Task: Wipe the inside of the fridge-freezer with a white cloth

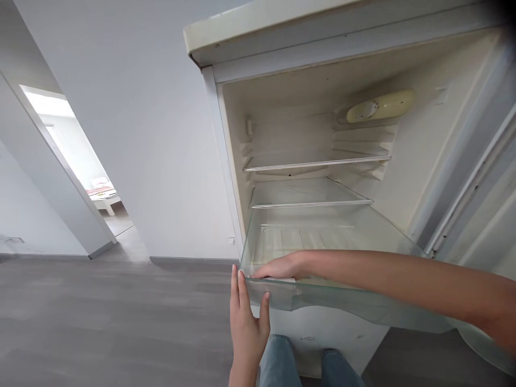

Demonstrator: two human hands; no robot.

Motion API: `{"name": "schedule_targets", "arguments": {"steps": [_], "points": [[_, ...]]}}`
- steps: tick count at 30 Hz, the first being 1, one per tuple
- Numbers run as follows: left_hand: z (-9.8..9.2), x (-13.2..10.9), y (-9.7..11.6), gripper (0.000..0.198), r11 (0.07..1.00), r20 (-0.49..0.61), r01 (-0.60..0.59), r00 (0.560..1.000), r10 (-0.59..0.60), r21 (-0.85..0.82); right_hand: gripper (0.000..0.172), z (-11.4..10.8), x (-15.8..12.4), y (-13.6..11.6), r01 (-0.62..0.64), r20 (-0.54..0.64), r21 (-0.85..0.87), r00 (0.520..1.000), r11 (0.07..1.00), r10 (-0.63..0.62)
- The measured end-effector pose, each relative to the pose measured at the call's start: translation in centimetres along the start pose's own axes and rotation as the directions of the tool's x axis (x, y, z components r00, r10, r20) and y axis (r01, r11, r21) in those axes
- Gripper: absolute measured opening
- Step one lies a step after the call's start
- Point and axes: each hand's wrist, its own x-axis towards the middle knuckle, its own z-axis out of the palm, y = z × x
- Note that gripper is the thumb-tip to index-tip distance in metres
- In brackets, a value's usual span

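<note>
An open white fridge (282, 32) stands before me, its shelves bare. A clear plastic drawer (342, 301) is pulled partly out of its lower part. My left hand (246, 322) presses flat against the drawer's front left corner, fingers up, thumb on the front wall. My right hand (280, 267) reaches across into the drawer and rests on a small white cloth or paper (282, 279) at its left inner side. Whether the right hand's fingers grip it is hidden.
Two glass shelves (310, 203) sit inside the fridge, and a cream lamp housing (381, 106) is on its right wall. The fridge door (475, 172) stands open at the right. Grey floor (100, 322) spreads left, with a doorway (80, 161) to another room. My knees in jeans (282, 360) are below.
</note>
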Motion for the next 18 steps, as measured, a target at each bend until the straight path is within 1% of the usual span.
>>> {"name": "schedule_targets", "arguments": {"steps": [2,4,6,9,10,12,15,18], "points": [[0.0,0.1,0.0,0.079,1.000,-0.008,-0.017,1.000,0.017,0.011,0.047,-0.3,-1.4,0.4,-0.059,-0.019,0.042,0.998,0.997,0.059],[0.0,0.2,0.2,0.079,1.000,-0.017,-0.022,1.000,0.023,0.022,0.050,-0.5,-3.3,0.6,-0.078,-0.068,0.010,0.995,0.997,0.078],[-0.1,0.3,0.4,0.078,1.000,-0.018,-0.008,1.000,0.008,0.026,0.051,-0.7,-5.7,0.6,-0.080,-0.116,-0.108,0.991,0.991,0.067],[-0.2,0.3,0.7,0.078,1.000,-0.012,0.017,1.000,-0.017,0.019,0.045,-0.7,-9.4,1.0,-0.093,-0.165,-0.313,0.985,0.945,0.043],[-0.2,0.4,0.7,0.079,1.000,-0.010,0.023,1.000,-0.023,0.016,0.042,-0.6,-10.7,1.2,-0.106,-0.185,-0.350,0.982,0.931,0.043],[-0.2,0.4,0.6,0.081,1.000,-0.013,0.027,1.000,-0.027,0.016,0.039,-0.1,-13.1,2.1,-0.151,-0.249,-0.369,0.967,0.917,0.059],[-0.1,0.4,0.4,0.083,1.000,-0.017,0.026,1.000,-0.026,0.017,0.037,0.9,-16.4,4.1,-0.289,-0.392,-0.345,0.909,0.893,0.143],[0.0,0.5,0.5,0.085,0.999,-0.017,0.035,0.999,-0.034,0.005,0.035,1.8,-19.2,6.9,-0.409,-0.547,-0.333,0.818,0.849,0.180]]}}
